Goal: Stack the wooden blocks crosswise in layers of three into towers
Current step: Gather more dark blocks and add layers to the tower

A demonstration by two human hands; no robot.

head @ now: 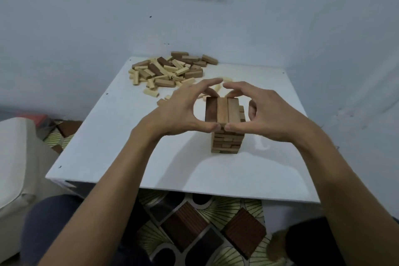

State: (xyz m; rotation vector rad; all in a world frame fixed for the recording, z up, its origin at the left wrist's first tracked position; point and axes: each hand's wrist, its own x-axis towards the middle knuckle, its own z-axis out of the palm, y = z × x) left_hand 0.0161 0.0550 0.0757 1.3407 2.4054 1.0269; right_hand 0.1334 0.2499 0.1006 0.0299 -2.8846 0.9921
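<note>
Two hands, left hand and right hand, pinch top layer square; next likely needs three more from pile, laid crosswise.

Left hand, right hand — both squeeze the tower top.

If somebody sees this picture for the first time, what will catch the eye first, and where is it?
First the tower of wooden blocks in the middle of the white table, with the left hand and the right hand curled round its top layer: thumbs at the near ends, fingers at the far ends. Next the pile of loose blocks at the table's far left corner.
</note>
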